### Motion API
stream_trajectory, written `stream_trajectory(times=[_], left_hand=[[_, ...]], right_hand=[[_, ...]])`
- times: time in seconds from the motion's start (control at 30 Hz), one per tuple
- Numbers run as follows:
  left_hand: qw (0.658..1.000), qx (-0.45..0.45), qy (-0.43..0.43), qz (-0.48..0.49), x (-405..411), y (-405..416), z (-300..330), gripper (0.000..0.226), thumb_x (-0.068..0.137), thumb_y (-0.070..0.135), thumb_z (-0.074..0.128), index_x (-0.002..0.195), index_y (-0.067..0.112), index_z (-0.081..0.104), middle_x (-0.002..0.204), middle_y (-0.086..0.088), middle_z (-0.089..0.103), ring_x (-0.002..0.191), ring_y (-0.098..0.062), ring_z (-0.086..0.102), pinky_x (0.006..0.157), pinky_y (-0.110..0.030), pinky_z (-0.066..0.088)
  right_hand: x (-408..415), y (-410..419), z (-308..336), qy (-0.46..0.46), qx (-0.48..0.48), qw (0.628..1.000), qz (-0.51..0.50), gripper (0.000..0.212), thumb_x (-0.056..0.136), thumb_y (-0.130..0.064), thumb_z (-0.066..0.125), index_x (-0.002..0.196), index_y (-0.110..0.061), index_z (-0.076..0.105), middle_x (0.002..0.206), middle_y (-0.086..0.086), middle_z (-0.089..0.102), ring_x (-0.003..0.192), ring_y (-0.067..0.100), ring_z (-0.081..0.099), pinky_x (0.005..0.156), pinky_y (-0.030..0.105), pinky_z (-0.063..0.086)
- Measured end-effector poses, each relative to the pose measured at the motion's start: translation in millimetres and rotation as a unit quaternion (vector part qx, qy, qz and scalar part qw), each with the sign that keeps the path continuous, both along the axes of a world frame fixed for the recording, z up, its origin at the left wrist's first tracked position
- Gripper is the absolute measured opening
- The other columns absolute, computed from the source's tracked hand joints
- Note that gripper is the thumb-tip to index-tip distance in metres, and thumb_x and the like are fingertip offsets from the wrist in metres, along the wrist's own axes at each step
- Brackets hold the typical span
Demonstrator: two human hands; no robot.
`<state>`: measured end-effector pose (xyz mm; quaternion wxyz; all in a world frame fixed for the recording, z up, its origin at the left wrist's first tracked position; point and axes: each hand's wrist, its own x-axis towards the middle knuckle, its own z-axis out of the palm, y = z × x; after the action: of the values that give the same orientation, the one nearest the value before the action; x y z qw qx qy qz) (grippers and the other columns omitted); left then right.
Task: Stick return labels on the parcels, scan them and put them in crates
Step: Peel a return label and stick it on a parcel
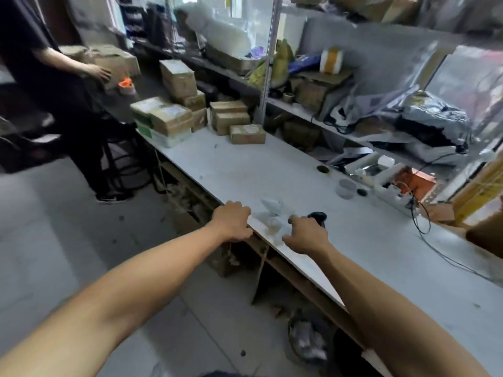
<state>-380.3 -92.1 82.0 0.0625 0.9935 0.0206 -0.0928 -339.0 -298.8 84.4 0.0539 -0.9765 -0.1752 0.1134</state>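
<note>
Several brown cardboard parcels (174, 118) are stacked at the far left end of the white table (272, 170); one small parcel (247, 134) lies apart from the stack. My right hand (306, 235) grips a black handheld scanner (317, 216) near the table's front edge. Crumpled white paper scraps (272, 216) lie between my hands. My left hand (231, 221) hangs at the table's edge with curled fingers; whether it holds anything cannot be told.
A person in black (54, 77) stands at the far left, a hand on a cardboard box (109, 61). An orange tape dispenser (126, 85) sits nearby. Cluttered metal shelves (353, 91) line the back. A cable (424, 229), a small plastic cup (346, 188) and a power strip (392, 191) lie to the right.
</note>
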Motion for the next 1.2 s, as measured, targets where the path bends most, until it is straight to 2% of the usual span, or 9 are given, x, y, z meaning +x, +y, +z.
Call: stream_trajectory(times=[0.23, 0.47, 0.57, 0.67, 0.83, 1.0, 1.1, 1.2], left_hand=[[0.997, -0.039, 0.013, 0.060, 40, 69, -4, 0.055, 0.092, 0.043, 0.056, 0.143, 0.022, 0.049, 0.138, -0.006, 0.050, 0.131, -0.028, 0.044, 0.093, -0.042, 0.048], [0.994, -0.059, 0.003, 0.092, 125, 135, -4, 0.058, 0.092, 0.043, 0.058, 0.146, 0.022, 0.048, 0.142, -0.004, 0.050, 0.131, -0.027, 0.046, 0.098, -0.042, 0.047], [0.992, -0.056, -0.026, 0.110, 170, 168, 11, 0.057, 0.094, 0.045, 0.057, 0.145, 0.022, 0.049, 0.142, -0.004, 0.051, 0.130, -0.027, 0.047, 0.099, -0.042, 0.047], [0.989, -0.056, -0.020, 0.132, 209, 206, 23, 0.056, 0.094, 0.048, 0.057, 0.144, 0.024, 0.050, 0.143, -0.002, 0.051, 0.131, -0.026, 0.047, 0.099, -0.042, 0.048], [0.979, -0.069, -0.035, 0.187, 257, 276, 33, 0.053, 0.096, 0.049, 0.056, 0.143, 0.025, 0.050, 0.148, 0.002, 0.049, 0.133, -0.022, 0.048, 0.101, -0.039, 0.047], [0.959, -0.132, -0.040, 0.247, 280, 328, 20, 0.053, 0.097, 0.047, 0.056, 0.143, 0.023, 0.051, 0.149, 0.002, 0.049, 0.132, -0.021, 0.049, 0.101, -0.036, 0.047], [0.946, -0.160, -0.041, 0.278, 292, 357, 9, 0.054, 0.096, 0.046, 0.057, 0.144, 0.023, 0.050, 0.149, 0.001, 0.049, 0.134, -0.022, 0.048, 0.104, -0.038, 0.046], [0.931, -0.191, -0.042, 0.307, 305, 389, -4, 0.057, 0.094, 0.046, 0.058, 0.145, 0.025, 0.048, 0.150, 0.000, 0.046, 0.135, -0.023, 0.047, 0.104, -0.040, 0.046]], right_hand=[[62, 77, 4, -0.001, -0.001, 0.999, 0.040, 0.054, 0.094, -0.037, 0.057, 0.144, -0.020, 0.045, 0.135, 0.008, 0.057, 0.126, 0.029, 0.049, 0.091, 0.038, 0.046], [154, 159, 0, -0.017, -0.001, 0.997, 0.073, 0.050, 0.093, -0.040, 0.059, 0.138, -0.020, 0.049, 0.129, 0.007, 0.061, 0.120, 0.028, 0.053, 0.091, 0.039, 0.050], [208, 203, 4, -0.023, 0.013, 0.996, 0.086, 0.047, 0.094, -0.041, 0.060, 0.136, -0.019, 0.051, 0.126, 0.007, 0.062, 0.115, 0.027, 0.055, 0.086, 0.038, 0.050], [255, 252, 13, -0.020, 0.041, 0.994, 0.102, 0.045, 0.095, -0.039, 0.062, 0.133, -0.018, 0.053, 0.125, 0.006, 0.063, 0.110, 0.025, 0.057, 0.084, 0.036, 0.052], [318, 331, 17, -0.014, 0.093, 0.988, 0.123, 0.048, 0.092, -0.039, 0.060, 0.135, -0.019, 0.053, 0.128, 0.006, 0.062, 0.117, 0.026, 0.056, 0.086, 0.037, 0.050], [353, 393, 6, 0.069, 0.165, 0.978, 0.105, 0.050, 0.092, -0.039, 0.062, 0.136, -0.017, 0.055, 0.132, 0.005, 0.062, 0.117, 0.024, 0.059, 0.092, 0.036, 0.051], [371, 430, -6, 0.124, 0.224, 0.965, 0.065, 0.048, 0.092, -0.036, 0.063, 0.133, -0.012, 0.060, 0.130, 0.009, 0.064, 0.114, 0.026, 0.062, 0.095, 0.040, 0.054], [388, 467, -23, 0.187, 0.279, 0.942, 0.023, 0.041, 0.092, -0.031, 0.062, 0.125, -0.005, 0.065, 0.117, 0.013, 0.068, 0.104, 0.028, 0.065, 0.092, 0.044, 0.056]])
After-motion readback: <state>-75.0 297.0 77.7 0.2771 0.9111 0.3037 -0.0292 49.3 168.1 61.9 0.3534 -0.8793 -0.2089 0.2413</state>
